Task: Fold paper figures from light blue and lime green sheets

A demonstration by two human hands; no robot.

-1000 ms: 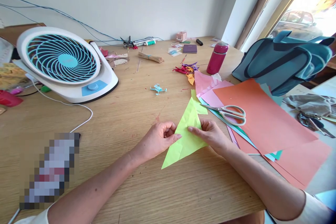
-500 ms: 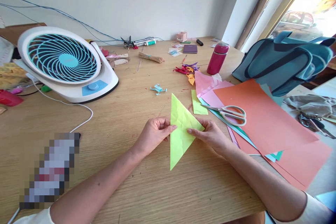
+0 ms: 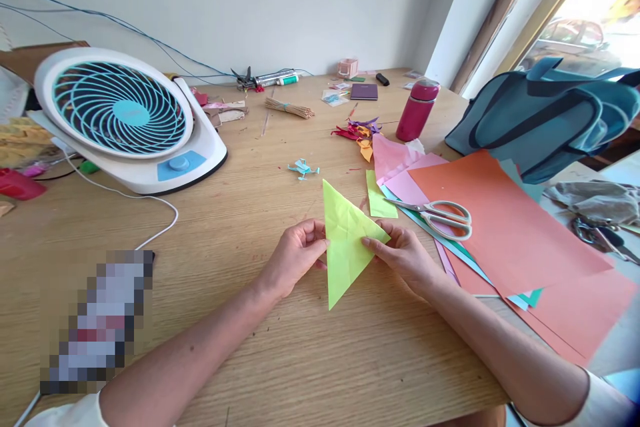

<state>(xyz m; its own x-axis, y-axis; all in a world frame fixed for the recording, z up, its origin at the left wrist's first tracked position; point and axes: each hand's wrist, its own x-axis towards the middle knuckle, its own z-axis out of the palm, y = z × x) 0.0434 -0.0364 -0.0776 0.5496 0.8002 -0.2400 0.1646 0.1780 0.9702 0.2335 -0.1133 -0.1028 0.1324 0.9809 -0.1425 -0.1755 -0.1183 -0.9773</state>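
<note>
A folded yellow-green paper triangle is held above the table between my two hands, its long edge on the left and a corner pointing right. My left hand pinches that long edge near its middle, thumb in front and fingers behind. At the right corner my right hand grips the sheet, its thumb lying on the front face. Faint creases cross the paper. Beyond it on the table rests a small light-blue folded paper figure. A yellow-green paper strip lies just past my right hand.
Scissors lie on stacked coloured paper sheets at the right. Behind stand a magenta bottle and a teal bag. A white fan stands at the left. Farther back are paper figures and a stick bundle.
The paper triangle has tilted slightly, its lower tip rising and shifting a little right. My right thumb has slid slightly toward the right corner. My left hand stays nearly in place.
</note>
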